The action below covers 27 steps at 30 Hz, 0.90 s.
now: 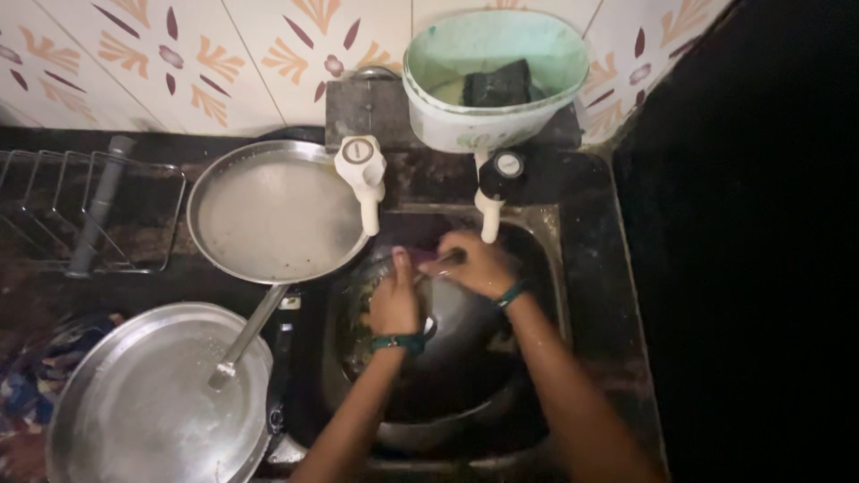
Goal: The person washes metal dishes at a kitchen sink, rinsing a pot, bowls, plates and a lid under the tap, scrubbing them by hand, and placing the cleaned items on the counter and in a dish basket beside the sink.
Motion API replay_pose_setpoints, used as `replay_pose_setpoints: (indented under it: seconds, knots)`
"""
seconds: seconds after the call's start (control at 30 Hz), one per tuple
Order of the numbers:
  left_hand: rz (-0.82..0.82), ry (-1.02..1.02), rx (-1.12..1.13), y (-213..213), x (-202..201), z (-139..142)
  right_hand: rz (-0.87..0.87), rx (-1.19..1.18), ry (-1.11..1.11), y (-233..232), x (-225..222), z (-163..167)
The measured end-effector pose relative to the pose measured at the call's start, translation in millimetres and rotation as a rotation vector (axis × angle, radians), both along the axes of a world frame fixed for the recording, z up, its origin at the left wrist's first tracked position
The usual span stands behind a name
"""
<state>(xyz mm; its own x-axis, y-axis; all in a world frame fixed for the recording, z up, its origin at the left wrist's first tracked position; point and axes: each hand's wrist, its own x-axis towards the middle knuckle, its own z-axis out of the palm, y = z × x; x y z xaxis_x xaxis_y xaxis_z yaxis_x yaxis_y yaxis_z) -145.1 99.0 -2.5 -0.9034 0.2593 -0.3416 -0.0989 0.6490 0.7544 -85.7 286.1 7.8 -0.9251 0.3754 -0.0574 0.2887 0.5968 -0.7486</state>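
Both hands in the sink (586,268), centre of frame. Left hand (394,304) grips the rim of a dark wok (447,358) lying in the basin, fingers curled over the edge. Right hand (479,264) has fingers closed on a dark scrubber (440,260), pressed to the wok under the right tap (497,188). Flat pan (268,215) at centre left, steel lid (143,402) lower left, green tub (483,72) at top.

Floral tiled wall (224,54), dark stone counter (591,206), dim light
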Motion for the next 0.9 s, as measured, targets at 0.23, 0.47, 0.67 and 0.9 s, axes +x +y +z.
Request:
replay_pose_setpoints:
  seconds: [0.23,0.47,0.67,0.9]
  knots:
    - [0.044,0.037,0.110,-30.0,3.7,25.6,-0.268,-0.132,0.523,35.6,36.5,119.7]
    - [0.114,0.054,0.143,-34.3,8.5,26.1,0.023,0.624,0.312,-0.9,11.6,213.6]
    - [0.162,0.045,0.181,-33.0,8.5,16.3,-0.074,0.727,0.313,-6.3,3.5,210.9]
    - [0.245,-0.035,0.390,-18.9,5.8,-21.2,0.048,0.514,0.411,21.1,20.0,167.7]
